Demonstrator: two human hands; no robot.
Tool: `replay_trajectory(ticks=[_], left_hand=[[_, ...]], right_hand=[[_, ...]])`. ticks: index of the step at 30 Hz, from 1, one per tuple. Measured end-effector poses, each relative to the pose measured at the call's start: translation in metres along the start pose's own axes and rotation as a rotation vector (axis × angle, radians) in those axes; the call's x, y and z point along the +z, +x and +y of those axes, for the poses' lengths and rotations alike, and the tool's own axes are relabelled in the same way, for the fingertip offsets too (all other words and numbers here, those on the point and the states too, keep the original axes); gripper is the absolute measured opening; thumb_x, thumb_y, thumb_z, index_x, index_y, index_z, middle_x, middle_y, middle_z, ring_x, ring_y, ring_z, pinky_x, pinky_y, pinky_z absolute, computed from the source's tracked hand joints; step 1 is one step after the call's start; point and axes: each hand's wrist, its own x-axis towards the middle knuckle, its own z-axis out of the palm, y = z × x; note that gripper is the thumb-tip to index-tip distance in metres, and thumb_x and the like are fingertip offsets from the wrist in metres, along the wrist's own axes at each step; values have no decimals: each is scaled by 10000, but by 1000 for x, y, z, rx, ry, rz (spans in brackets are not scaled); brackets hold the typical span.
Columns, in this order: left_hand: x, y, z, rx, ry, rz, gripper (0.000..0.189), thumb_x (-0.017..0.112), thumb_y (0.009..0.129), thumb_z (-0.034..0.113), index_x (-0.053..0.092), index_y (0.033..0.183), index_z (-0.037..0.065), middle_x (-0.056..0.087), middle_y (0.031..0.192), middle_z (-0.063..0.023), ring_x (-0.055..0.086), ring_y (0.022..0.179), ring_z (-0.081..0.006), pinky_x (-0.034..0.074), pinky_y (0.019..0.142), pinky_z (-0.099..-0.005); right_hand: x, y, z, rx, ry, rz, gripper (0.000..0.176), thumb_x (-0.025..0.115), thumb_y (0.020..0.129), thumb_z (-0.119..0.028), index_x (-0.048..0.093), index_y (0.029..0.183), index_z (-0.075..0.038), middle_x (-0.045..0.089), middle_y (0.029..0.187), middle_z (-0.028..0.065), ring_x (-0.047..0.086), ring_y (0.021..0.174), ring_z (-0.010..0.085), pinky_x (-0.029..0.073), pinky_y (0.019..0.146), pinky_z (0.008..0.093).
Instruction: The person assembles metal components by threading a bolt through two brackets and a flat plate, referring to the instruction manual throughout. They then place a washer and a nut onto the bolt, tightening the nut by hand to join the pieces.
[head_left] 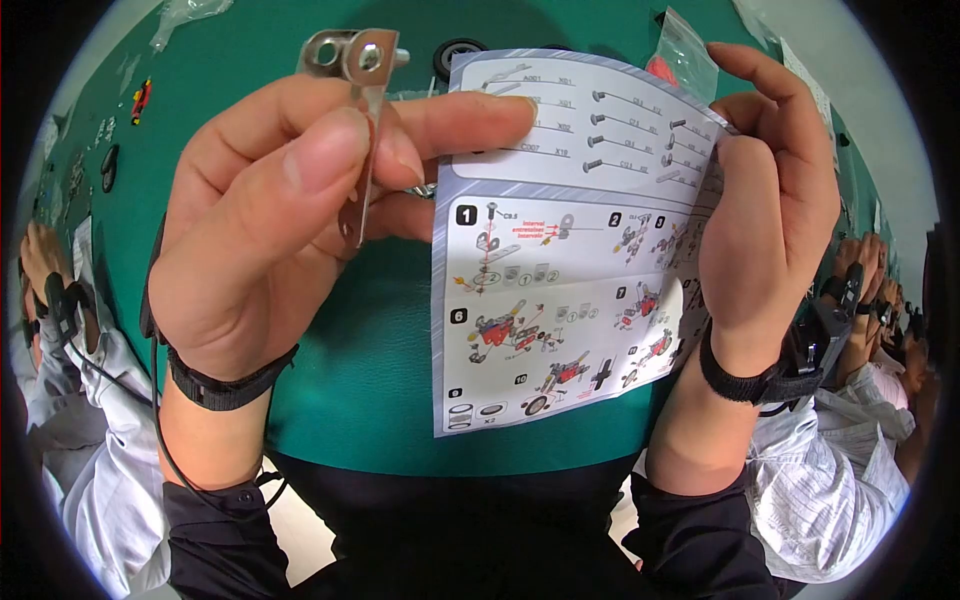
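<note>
Left hand (270,205), left of frame: thumb and fingers pinching metal bracket (362,78), held upright, upper left of centre. One finger extended across printed instruction sheet (575,250). Right hand (768,190), right of frame, gripping sheet's right edge. Green table (380,400) below; clear bag (690,48) upper right.

Green table (370,430); 1 white-clad co-worker (115,465) nearest on either side.

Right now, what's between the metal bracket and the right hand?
Head view: fingers of the left hand, then the printed sheet held by the right hand.
</note>
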Motion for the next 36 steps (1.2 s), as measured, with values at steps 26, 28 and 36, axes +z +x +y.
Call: replay_trajectory(ticks=[26, 28, 36], left_hand=[[5, -2, -3, 4, 40, 47, 240, 446, 1008, 292, 508, 943, 70, 536, 1325, -332, 598, 1190, -380, 511, 945, -417], [5, -2, -3, 4, 48, 41, 243, 444, 1008, 295, 512, 948, 69, 539, 1323, -330, 600, 1189, -379, 511, 944, -415], [5, -1, 0, 5, 89, 13, 254, 440, 1007, 302, 520, 960, 65, 542, 1319, -331, 603, 1186, -374, 512, 943, -415]], right_hand=[[-2, -1, 1, -15, -31, -20, 427, 380, 828, 15, 612, 1186, 29, 509, 821, 4, 423, 743, 60, 319, 675, 181], [-2, -1, 3, -27, -22, -22, 426, 379, 829, 17, 614, 1183, 29, 511, 826, 6, 426, 747, 62, 323, 681, 180], [-2, -2, 2, -28, -42, -22, 421, 378, 830, 21, 618, 1176, 29, 504, 827, 3, 426, 760, 65, 331, 699, 179]])
